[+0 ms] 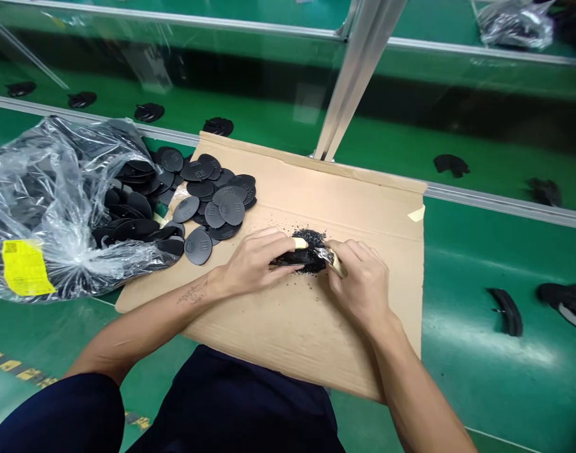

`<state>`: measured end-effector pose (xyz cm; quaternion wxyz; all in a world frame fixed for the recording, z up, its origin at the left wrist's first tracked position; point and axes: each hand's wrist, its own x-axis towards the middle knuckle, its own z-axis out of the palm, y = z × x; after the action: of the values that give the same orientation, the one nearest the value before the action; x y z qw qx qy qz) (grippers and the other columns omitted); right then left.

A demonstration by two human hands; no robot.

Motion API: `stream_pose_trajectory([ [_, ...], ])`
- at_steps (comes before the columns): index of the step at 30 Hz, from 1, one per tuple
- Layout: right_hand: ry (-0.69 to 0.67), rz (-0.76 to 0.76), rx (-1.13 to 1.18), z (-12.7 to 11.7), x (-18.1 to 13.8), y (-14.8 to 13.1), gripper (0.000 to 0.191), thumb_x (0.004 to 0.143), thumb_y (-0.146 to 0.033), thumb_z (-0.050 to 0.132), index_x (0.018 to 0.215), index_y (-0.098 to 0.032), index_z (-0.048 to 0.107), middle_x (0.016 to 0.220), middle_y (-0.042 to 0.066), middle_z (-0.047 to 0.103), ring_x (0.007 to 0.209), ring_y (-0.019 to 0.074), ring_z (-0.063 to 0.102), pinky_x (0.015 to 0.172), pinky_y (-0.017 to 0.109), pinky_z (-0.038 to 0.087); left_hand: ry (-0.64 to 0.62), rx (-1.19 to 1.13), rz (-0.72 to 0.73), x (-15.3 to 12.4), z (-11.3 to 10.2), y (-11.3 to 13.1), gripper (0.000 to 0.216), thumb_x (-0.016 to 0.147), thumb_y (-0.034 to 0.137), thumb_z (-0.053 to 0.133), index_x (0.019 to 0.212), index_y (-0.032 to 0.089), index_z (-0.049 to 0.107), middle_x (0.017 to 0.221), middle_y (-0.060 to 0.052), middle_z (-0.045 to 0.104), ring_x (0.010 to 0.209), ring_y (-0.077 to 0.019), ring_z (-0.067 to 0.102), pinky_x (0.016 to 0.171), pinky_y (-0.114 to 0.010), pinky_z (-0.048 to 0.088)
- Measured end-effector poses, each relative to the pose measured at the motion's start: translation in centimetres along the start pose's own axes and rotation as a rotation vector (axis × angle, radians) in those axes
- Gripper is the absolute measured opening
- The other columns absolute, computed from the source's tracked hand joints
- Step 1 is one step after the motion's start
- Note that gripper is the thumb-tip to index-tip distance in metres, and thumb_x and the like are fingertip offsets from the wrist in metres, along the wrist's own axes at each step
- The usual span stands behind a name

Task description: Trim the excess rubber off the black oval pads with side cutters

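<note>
My left hand [254, 263] is closed on a black oval plastic disc [294, 258], which is partly hidden by the fingers. A pale yellow wrap [299, 243] covers one of its fingertips. My right hand [363, 282] grips a pair of nippers [333, 262], their metal jaws at the disc's right end. Whether the jaws touch the disc I cannot tell. Under and behind the disc lies a heap of small black plastic clippings [314, 236] on a cardboard sheet [288, 333].
Several loose black oval discs [231, 207] overlap on the cardboard's left side. Left of them, a clear plastic bag [75, 207] with a yellow label [27, 267] spills more discs. A metal post [358, 75] rises behind the cardboard. A curved black part [505, 311] lies at right.
</note>
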<state>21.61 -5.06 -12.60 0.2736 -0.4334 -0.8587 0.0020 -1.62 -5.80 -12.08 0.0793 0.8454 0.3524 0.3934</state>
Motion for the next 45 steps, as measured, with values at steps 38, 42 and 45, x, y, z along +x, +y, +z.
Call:
stream_pose_trajectory([
  [38, 0.162, -0.179, 0.222, -1.1, 0.4, -1.5, 0.015, 0.091, -0.007, 0.060, 0.096, -0.021, 0.062, 0.077, 0.003, 0.065, 0.070, 0.0167, 0.054, 0.066, 0.033, 0.037, 0.092, -0.511, -0.225, -0.3, 0.3, 0.1, 0.017, 0.089, 0.008, 0.069, 0.104, 0.016, 0.067, 0.100, -0.007, 0.076, 0.095, -0.0147, 0.074, 0.086, -0.024, 0.061],
  [42, 0.135, -0.237, 0.235, -1.1, 0.2, -1.9, 0.017, 0.091, -0.005, 0.060, 0.096, -0.021, 0.063, 0.075, 0.002, 0.065, 0.068, 0.0154, 0.051, 0.063, 0.033, 0.033, 0.032, -0.174, -0.064, -0.5, 0.3, -0.4, 0.014, 0.092, 0.008, 0.062, 0.101, 0.017, 0.068, 0.095, -0.006, 0.075, 0.090, -0.0164, 0.070, 0.081, -0.028, 0.058],
  [45, 0.079, -0.149, 0.499, -1.6, 0.4, -2.0, 0.010, 0.092, -0.013, 0.067, 0.096, -0.022, 0.064, 0.077, 0.001, 0.064, 0.068, 0.0145, 0.054, 0.063, 0.031, 0.039, -0.011, -0.131, -0.017, -0.8, 0.6, -0.6, 0.028, 0.091, 0.002, 0.053, 0.108, 0.018, 0.068, 0.101, -0.007, 0.074, 0.096, -0.0169, 0.070, 0.083, -0.029, 0.058],
])
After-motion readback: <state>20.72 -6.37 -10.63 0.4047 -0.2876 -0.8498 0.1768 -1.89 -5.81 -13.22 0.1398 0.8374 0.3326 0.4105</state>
